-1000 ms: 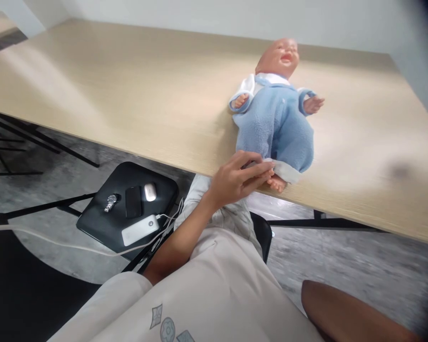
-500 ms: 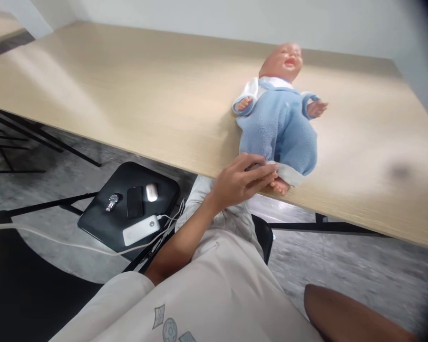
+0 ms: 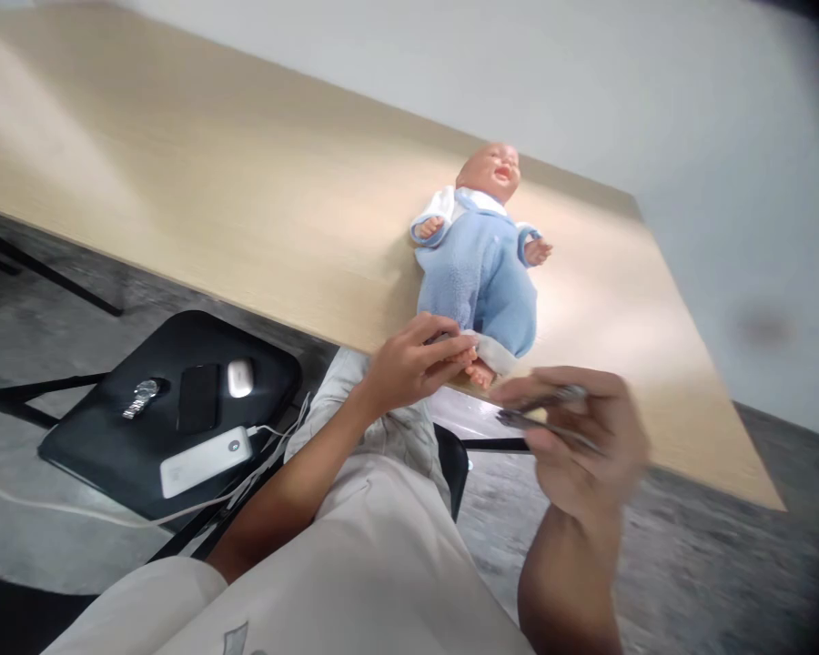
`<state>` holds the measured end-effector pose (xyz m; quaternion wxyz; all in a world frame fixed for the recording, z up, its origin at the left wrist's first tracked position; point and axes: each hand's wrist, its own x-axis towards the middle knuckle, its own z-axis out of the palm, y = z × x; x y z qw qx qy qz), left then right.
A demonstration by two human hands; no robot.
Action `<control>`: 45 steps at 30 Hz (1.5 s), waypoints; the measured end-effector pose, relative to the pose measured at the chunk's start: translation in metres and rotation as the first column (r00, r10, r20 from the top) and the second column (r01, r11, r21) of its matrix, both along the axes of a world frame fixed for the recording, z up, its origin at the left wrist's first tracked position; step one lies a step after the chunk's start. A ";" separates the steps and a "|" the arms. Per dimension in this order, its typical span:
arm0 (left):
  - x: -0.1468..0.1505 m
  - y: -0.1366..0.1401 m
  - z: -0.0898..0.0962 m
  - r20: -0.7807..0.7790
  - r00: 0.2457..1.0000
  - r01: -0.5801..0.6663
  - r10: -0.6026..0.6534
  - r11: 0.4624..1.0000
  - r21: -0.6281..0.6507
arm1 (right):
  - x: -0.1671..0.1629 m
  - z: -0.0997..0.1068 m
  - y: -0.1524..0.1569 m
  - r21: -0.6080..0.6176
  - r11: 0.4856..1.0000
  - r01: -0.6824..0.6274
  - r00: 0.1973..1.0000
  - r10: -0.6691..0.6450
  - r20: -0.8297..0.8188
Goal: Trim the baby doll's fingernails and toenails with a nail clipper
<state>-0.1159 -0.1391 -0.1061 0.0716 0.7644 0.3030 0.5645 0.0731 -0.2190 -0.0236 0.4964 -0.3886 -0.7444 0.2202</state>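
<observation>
A baby doll (image 3: pixel 478 264) in light blue overalls with white sleeves lies on its back on the wooden table (image 3: pixel 259 218), feet toward me at the front edge. My left hand (image 3: pixel 406 364) is closed around the doll's foot on the left, fingers at the trouser cuff. The doll's other foot (image 3: pixel 480 374) shows bare beside my fingertips. To the right, just off the table edge, my right hand (image 3: pixel 604 437) grips a metal nail clipper (image 3: pixel 519 419) between thumb and fingers. Its jaw end points left toward the feet, a short gap away. Motion blurs this hand somewhat.
A black chair seat (image 3: pixel 109 455) at lower left carries a wristwatch (image 3: pixel 143 398), a dark phone (image 3: pixel 197 398), a white earbud case (image 3: pixel 240 377) and a white power bank (image 3: pixel 205 461). A white cable (image 3: pixel 96 517) crosses there. A wall (image 3: pixel 587 109) stands behind the table.
My right hand has come up from the lower right with the nail clipper, close to the doll's feet. My left hand stays on the foot. The view has shifted and tilted.
</observation>
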 end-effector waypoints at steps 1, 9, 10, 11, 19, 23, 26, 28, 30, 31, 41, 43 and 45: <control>0.000 -0.001 0.000 0.003 1.000 -0.002 0.002 1.000 -0.003 | -0.002 -0.009 0.012 -0.020 0.999 -0.045 0.999 0.045 0.007; 0.001 -0.003 0.001 0.040 0.999 -0.032 0.033 0.999 -0.032 | 0.008 -0.050 0.046 0.025 0.997 -0.066 0.997 0.065 0.048; 0.001 -0.003 0.001 0.039 0.999 -0.031 0.033 0.999 -0.039 | 0.009 -0.050 0.044 0.034 0.997 -0.071 0.996 0.070 0.052; 0.001 -0.003 0.001 0.038 0.999 -0.029 0.031 0.999 -0.044 | 0.010 -0.050 0.042 0.044 0.996 -0.072 0.996 0.070 0.058; 0.001 -0.003 0.001 0.041 0.998 -0.034 0.036 0.998 -0.051 | 0.011 -0.046 0.030 0.191 0.977 -0.090 0.970 0.042 0.240; 0.001 -0.003 0.001 0.034 0.999 -0.029 0.031 0.998 -0.058 | 0.007 -0.046 0.029 0.268 0.959 -0.096 0.948 0.006 0.317; 0.001 -0.004 0.002 0.033 0.999 -0.026 0.028 0.998 -0.062 | 0.006 -0.045 0.028 0.283 0.954 -0.098 0.936 -0.008 0.352; 0.000 -0.004 0.002 0.034 0.999 -0.025 0.027 0.998 -0.064 | 0.005 -0.043 0.027 0.276 0.956 -0.097 0.927 -0.014 0.375; 0.001 -0.004 0.001 0.038 0.999 -0.023 0.025 0.998 -0.065 | 0.004 -0.038 0.026 0.263 0.960 -0.092 0.918 -0.021 0.397; 0.001 -0.004 0.001 0.041 0.999 -0.022 0.024 0.998 -0.067 | 0.003 -0.036 0.025 0.258 0.962 -0.089 0.913 -0.024 0.407; 0.003 -0.002 -0.004 0.124 0.992 -0.002 0.010 0.998 -0.060 | 0.002 -0.025 0.026 0.253 0.963 -0.093 0.885 -0.036 0.464; 0.003 -0.002 -0.005 0.126 0.992 -0.004 0.011 0.998 -0.059 | 0.003 -0.026 0.026 0.256 0.962 -0.095 0.880 -0.038 0.473; 0.003 -0.002 -0.006 0.126 0.992 -0.004 0.011 0.998 -0.056 | 0.002 -0.025 0.024 0.255 0.962 -0.097 0.875 -0.040 0.483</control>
